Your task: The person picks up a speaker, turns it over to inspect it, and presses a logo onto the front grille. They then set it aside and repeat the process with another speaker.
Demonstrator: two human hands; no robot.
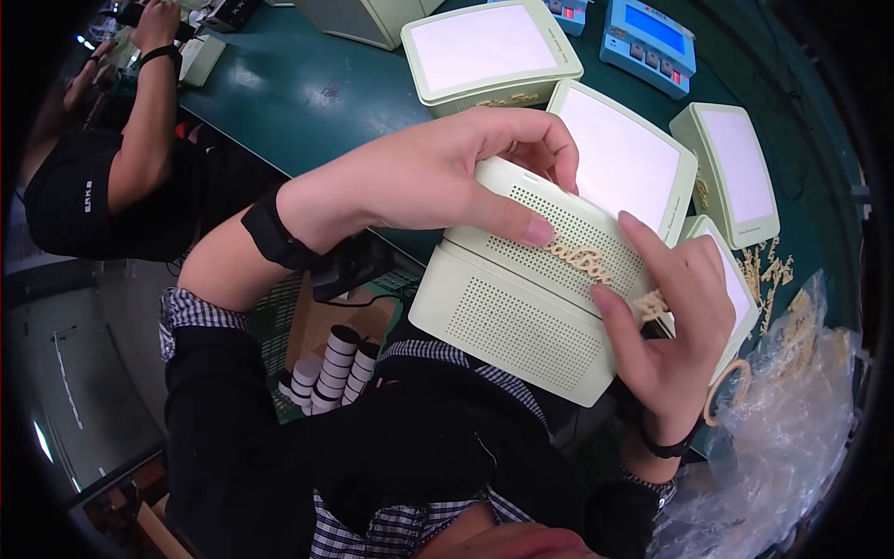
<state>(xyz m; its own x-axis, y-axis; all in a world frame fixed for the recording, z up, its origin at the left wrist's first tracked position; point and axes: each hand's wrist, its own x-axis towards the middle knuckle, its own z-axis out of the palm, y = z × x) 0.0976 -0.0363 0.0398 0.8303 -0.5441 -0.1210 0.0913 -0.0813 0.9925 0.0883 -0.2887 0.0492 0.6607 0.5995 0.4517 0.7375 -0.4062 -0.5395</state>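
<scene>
A pale green speaker housing [521, 199] with a perforated front is tilted in front of me. My left hand [428, 172] is closed on its upper left edge, fingers behind, the thumb on the grille at one end of a beige script-lettering piece [582, 258]. That piece lies slantwise across the holes. My right hand [684, 321] has its thumb tip by the lettering's other end and its index fingertip at the housing's top edge. Its curled fingers hold more beige lettering [651, 305]. Just below is a second perforated pale green housing [521, 326], near my lap.
More pale green housings with white panels [489, 47] stand on the green table [298, 93]. Loose beige lettering [768, 275] and clear plastic bags [782, 419] lie at right. Blue devices [649, 42] sit behind. Black-and-white rolls [337, 363] stand below; a co-worker's arm [140, 140] is at left.
</scene>
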